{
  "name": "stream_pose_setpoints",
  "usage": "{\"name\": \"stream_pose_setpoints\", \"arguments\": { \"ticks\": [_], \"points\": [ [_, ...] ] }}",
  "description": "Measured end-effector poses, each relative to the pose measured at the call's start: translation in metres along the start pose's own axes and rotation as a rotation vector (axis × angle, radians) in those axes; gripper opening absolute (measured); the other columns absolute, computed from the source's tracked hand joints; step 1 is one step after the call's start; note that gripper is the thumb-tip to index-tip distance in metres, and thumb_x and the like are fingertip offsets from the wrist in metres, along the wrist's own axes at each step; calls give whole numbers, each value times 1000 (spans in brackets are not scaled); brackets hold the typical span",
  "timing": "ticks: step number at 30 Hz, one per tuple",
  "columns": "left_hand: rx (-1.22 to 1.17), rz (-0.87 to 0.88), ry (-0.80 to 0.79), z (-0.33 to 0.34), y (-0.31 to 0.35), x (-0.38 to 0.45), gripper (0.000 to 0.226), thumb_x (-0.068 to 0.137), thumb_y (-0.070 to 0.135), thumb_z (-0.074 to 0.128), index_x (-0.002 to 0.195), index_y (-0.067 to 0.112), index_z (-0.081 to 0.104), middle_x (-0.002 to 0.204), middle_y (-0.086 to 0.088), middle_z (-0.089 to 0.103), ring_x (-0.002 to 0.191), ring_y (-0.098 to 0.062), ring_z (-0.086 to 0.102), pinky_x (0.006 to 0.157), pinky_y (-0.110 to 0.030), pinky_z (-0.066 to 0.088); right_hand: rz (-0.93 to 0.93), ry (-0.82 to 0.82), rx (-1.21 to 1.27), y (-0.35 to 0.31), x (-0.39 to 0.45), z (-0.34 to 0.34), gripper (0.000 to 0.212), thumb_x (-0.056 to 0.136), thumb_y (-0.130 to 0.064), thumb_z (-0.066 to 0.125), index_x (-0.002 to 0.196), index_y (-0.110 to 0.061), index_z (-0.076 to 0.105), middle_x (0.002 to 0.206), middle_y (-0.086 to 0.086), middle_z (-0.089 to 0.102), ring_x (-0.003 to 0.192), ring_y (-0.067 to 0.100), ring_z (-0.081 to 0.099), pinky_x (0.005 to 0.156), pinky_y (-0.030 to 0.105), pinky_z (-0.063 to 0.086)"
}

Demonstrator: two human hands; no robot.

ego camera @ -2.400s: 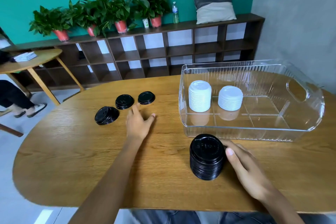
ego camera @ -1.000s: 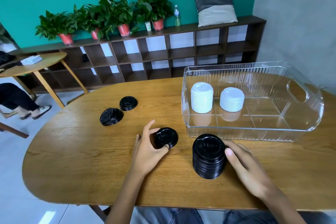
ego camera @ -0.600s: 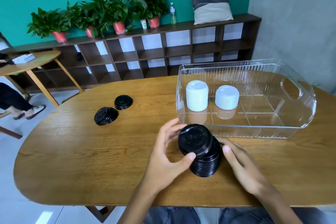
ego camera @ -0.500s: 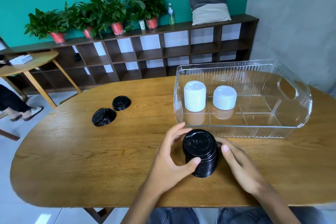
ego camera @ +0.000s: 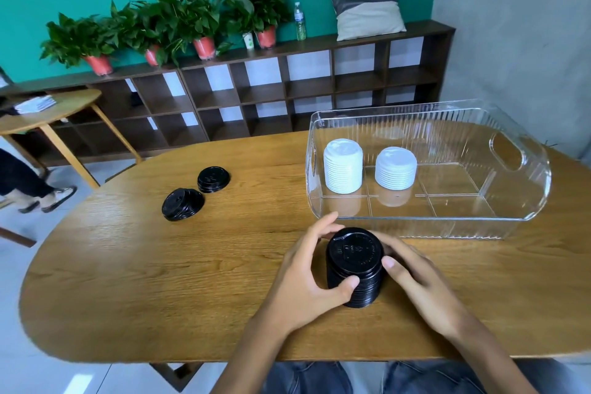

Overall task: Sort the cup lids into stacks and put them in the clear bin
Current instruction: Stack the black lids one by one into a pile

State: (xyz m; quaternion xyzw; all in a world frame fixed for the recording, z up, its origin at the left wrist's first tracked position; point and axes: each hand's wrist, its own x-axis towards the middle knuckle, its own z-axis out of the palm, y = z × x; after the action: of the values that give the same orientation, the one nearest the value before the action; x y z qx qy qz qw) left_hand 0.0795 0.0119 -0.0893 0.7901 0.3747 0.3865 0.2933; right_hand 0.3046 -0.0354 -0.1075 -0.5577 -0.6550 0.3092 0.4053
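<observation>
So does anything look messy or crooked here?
Only a little. Two small piles of black lids lie apart on the table, away from the tall black stack both hands hold. The nearer pile looks tilted. The white stacks stand neatly in the bin.

Office lounge: cubby shelf (ego camera: 256, 96), potted plants (ego camera: 204, 19), wooden tables (ego camera: 160, 265).

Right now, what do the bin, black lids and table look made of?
Clear bin: transparent ribbed plastic, glossy; the table shows through.
Black lid stack: thin moulded plastic, slight sheen, embossed top.
Table: wood or wood veneer, visible grain, satin finish; which one is unclear.
</observation>
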Motion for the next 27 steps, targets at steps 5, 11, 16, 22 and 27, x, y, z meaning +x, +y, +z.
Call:
{"name": "stream_pose_setpoints", "arguments": {
  "ticks": [5, 11, 16, 22, 27],
  "points": [
    [31, 3, -18, 2, 0, 0, 90, 78, 34, 79, 153, 45, 32, 142, 17, 56, 137, -15, 52, 115, -36, 39, 5, 8, 0, 1, 0, 0, 47, 93, -70, 37, 131, -49, 55, 130, -25, 61, 130, 4, 50, 112, 53, 33],
    [66, 44, -11, 7, 2, 2, 93, 74, 33, 78, 154, 40, 32, 136, 21, 56, 133, -13, 52, 113, -24, 36, 4, -7, 11, 1, 1, -1, 37, 96, -54, 42, 127, -42, 58, 128, -19, 63, 127, 7, 52, 110, 54, 34],
    [40, 46, 29, 12, 1, -1, 90, 73, 32, 78, 153, 31, 38, 136, 20, 57, 132, -11, 53, 112, -26, 39, 9, -12, -6, 1, 1, -1, 34, 96, -48, 43, 126, -43, 58, 127, -21, 63, 127, 7, 52, 110, 54, 35],
    [15, 13, 47, 17, 0, -8, 82, 81, 38, 75, 152, 41, 35, 142, 25, 52, 137, -9, 49, 115, -31, 39, 30, 11, -13, -1, -2, 0, 42, 94, -61, 37, 130, -48, 55, 128, -25, 61, 129, 5, 49, 112, 52, 34],
    [-44, -8, -4, 6, -5, -13, 76, 91, 43, 67, 154, 48, 26, 157, 22, 40, 145, -9, 41, 117, -38, 34, 61, 11, 16, 0, -3, 0, 40, 95, -57, 36, 131, -53, 54, 131, -27, 59, 132, 2, 46, 116, 49, 30]
  ]
}}
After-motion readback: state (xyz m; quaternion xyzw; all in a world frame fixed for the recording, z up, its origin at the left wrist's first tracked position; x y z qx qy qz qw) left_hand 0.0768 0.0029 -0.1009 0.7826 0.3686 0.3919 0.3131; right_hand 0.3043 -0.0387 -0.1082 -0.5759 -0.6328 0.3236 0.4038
